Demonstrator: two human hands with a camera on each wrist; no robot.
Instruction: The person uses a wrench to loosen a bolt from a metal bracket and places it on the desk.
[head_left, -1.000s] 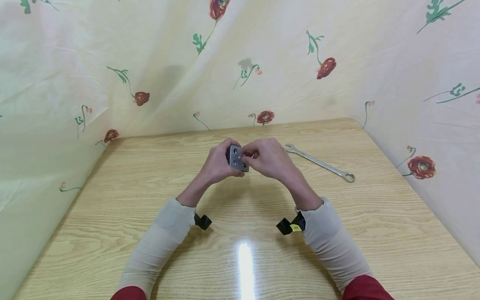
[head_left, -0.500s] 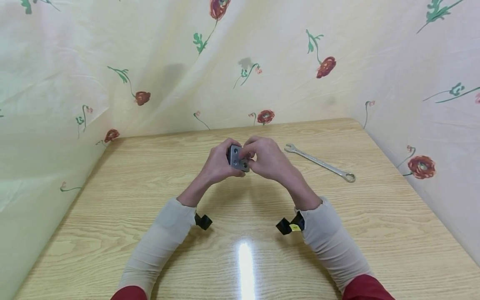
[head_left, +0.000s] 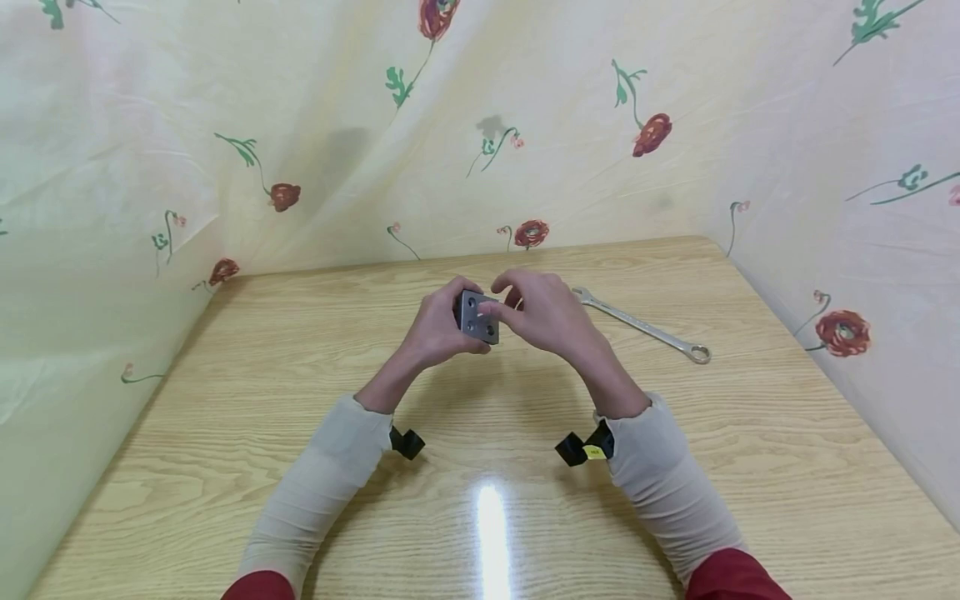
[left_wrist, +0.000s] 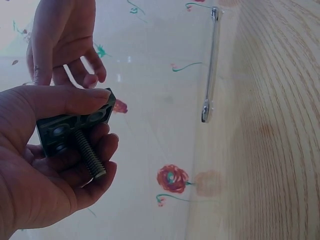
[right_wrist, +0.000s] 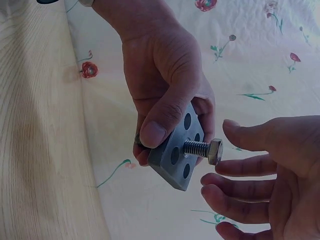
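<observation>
Your left hand (head_left: 437,329) has the grey metal block (head_left: 480,326) gripped by its edges, thumb on one side and curled fingers on the other, held up above the table (head_left: 405,533); that grip looks the same as a second ago, block basically in the same spot. Bolt (right_wrist: 198,148) goes through the middle of the block with four other holes around it. Hex head (right_wrist: 215,151) stands out from the face toward your right hand (head_left: 551,312), and the left wrist view shows the threaded end (left_wrist: 90,155) sticking out the back, near your left fingers.

Main change is your right hand: a second ago the fingers were bunched in at the bolt, half a second ago the index lay over the block face, now they've opened out and pulled back a bit, thumb stretched out. In the right wrist view thumb and fingers are spread wide either side of the hex head, gap visible, nothing held. Can't tell from these whether the bolt itself has turned.

Wrench (head_left: 642,325) hasn't moved, lying on the table to the right past your right hand. Flowered cloth (head_left: 322,92) behind, same as before
</observation>
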